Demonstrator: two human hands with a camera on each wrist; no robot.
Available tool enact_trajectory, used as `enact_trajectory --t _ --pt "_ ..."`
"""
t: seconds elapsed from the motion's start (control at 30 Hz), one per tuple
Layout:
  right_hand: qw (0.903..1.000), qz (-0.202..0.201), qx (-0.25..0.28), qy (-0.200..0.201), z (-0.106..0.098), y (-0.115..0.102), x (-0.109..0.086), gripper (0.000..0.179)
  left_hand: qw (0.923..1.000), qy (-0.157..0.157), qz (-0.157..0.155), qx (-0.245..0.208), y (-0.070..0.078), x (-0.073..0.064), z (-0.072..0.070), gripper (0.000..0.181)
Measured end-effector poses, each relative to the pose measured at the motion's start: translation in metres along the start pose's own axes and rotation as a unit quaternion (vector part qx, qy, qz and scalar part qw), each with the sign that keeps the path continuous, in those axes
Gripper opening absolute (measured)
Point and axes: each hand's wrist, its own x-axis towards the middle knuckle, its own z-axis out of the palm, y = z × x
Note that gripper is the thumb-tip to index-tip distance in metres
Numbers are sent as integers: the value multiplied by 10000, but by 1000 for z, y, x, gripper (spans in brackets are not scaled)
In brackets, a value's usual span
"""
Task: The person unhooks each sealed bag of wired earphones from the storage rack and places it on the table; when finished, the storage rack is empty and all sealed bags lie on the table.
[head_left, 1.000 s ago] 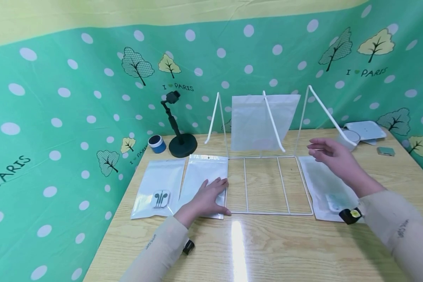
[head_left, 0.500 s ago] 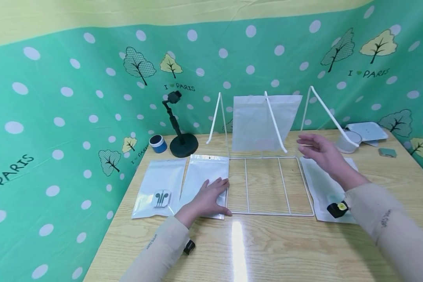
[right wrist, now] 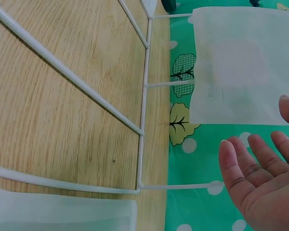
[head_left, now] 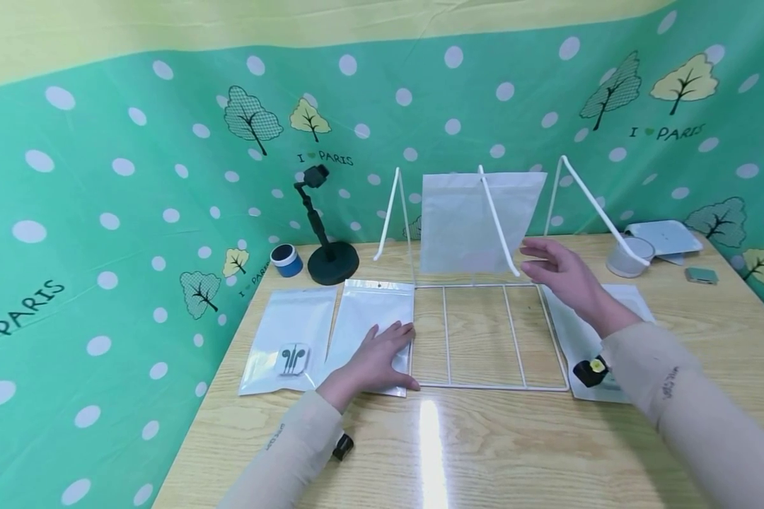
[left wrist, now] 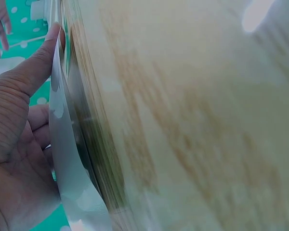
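- Right hand (head_left: pixel 563 277) raised above the table (head_left: pixel 496 452), fingers straight and relaxed, nothing held; shifted leftward since a second ago, then over the right pouch, now at the right back corner of the wire rack (head_left: pixel 484 336).
- In the right wrist view, same hand (right wrist: pixel 260 178) palm-up with fingers spread, short of the hanging bag (right wrist: pixel 245 62), not touching it.
- Hanging bag (head_left: pixel 474 223) translucent white, draped on the rack's upright middle prong, behind the rack's flat grid; unchanged from before.
- Right pouch (head_left: pixel 588 332) flat on the table just right of the rack, partly under the right forearm; more of it covered by the sleeve than a second ago.
- Left hand (head_left: pixel 378 357) flat, fingers extended, pressing on the white pouch (head_left: pixel 372 329) just left of the rack; same spot as a second ago.
- In the left wrist view, left hand (left wrist: pixel 19 144) with thumb and palm against the pouch's edge (left wrist: pixel 67 159); blurred.
- Earphone pouch (head_left: pixel 289 339) further left of the rack, beside the white pouch, edges touching or overlapping.
- Black phone stand (head_left: pixel 325 237) and blue-banded pot (head_left: pixel 286 259) behind-left of the rack.
- Clear cup (head_left: pixel 630 256) and pale flat box (head_left: pixel 665 237) behind-right of the rack.
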Motion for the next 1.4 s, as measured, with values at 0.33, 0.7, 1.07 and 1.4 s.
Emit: enact_trajectory --t 0.33,0.7,1.07,1.4 --pt "9999 36 149 30 12 2 12 53 10000 1 -9 16 1 0 0 104" --pt "9967 280 -523 545 23 -4 18 34 10000 21 17 15 1 0 1 104" --pt "9967 149 -578 558 22 -4 13 37 10000 54 10 5 2 0 0 104" --pt "9976 25 -403 563 21 -6 4 40 10000 49 11 39 1 1 1 103"
